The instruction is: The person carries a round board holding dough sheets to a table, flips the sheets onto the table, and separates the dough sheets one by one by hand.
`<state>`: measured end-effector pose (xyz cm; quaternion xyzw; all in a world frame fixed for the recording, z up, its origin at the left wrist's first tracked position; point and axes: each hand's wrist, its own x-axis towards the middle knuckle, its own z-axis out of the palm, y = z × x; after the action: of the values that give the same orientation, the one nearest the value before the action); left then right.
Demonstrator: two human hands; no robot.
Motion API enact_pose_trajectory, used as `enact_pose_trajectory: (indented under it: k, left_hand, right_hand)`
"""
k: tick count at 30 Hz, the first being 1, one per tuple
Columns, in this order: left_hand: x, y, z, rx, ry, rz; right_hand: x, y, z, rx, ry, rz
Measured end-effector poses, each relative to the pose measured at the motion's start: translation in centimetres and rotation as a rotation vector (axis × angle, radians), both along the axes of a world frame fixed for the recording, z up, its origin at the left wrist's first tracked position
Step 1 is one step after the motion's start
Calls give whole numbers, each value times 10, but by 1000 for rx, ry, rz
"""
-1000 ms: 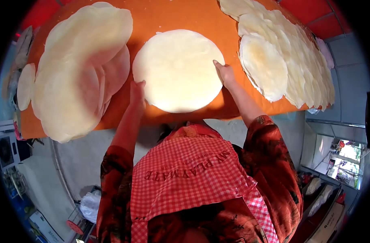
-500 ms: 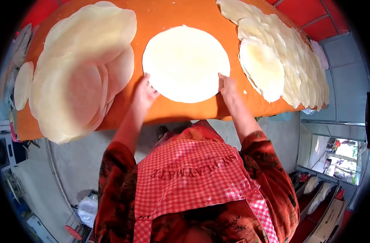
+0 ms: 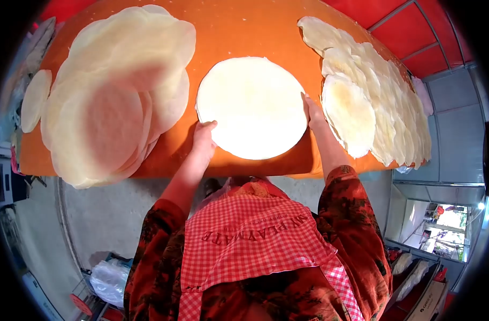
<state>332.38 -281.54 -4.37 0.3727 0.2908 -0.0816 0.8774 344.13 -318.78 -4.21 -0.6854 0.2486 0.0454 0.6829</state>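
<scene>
A round, pale flat sheet (image 3: 251, 107) lies on the orange tabletop between my hands, with what looks like a stack under it. My left hand (image 3: 204, 139) grips its lower left edge, thumb on top and fingers hidden beneath. At the right edge, my right hand (image 3: 313, 112) holds it the same way, thumb at the rim. On the left, large thin round sheets (image 3: 116, 96) overlap in a broad pile. Rows of overlapping sheets (image 3: 383, 101) cover the right side, with a browner round one (image 3: 349, 115) nearest me.
The orange table (image 3: 244, 32) ends just in front of my checked apron (image 3: 255, 235). One small oval sheet (image 3: 36, 100) lies at the far left. A clear plastic bag (image 3: 109, 281) is on the lower left, and a long carton (image 3: 427, 304) on the lower right.
The round sheet sits slightly lower in view. My left thumb has come over its lower left edge, where that hand was more spread before. My right hand has shifted up along the right edge.
</scene>
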Motion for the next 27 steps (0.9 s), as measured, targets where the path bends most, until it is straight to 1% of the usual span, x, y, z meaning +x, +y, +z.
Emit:
enact_pose_trajectory:
  k: [2,3,6,9,12,14,15,16,17,19,22,23,26,27]
  left_hand:
    - [3,-4,3,108,63,7]
    - [3,-4,5,97,54,12]
    - [4,-3,5,56,32,18]
    - [5,0,-6,48,9,-20]
    - [11,1,17,93,-57,-62]
    - [20,0,37,117,-135,-71]
    - [27,4,30,131,-175,-139]
    - [31,8,17,109,-156,-167]
    - [35,12,6,88,-142,-192]
    - [40,15,-3,66,-144,-214]
    - [39,16,-5,36,-172,-228]
    - [39,15,-4,47,-170,-223]
    - [38,16,2,-1,-208,-246]
    - [37,16,7,11,-182,-250]
  right_hand:
    - [0,9,1,-469,124,4]
    - [6,-4,-24,-632,66,81]
    - [0,-3,-25,-611,14,97]
    - [-6,2,-26,-312,-103,11]
    - [-22,15,12,-67,-66,-8]
    - [-24,6,-4,-52,-120,-47]
    - [-28,-1,-16,-46,-145,-72]
    - [-34,-4,-16,-42,-167,-96]
    - [-41,-5,-17,-37,-139,-109]
    - [-59,9,5,-26,-92,-138]
    - [-55,-3,-1,-189,-13,-24]
    - [-52,-7,-7,-209,8,-22]
    - [-62,4,21,-73,110,-49]
    - [-68,2,22,-48,159,-81]
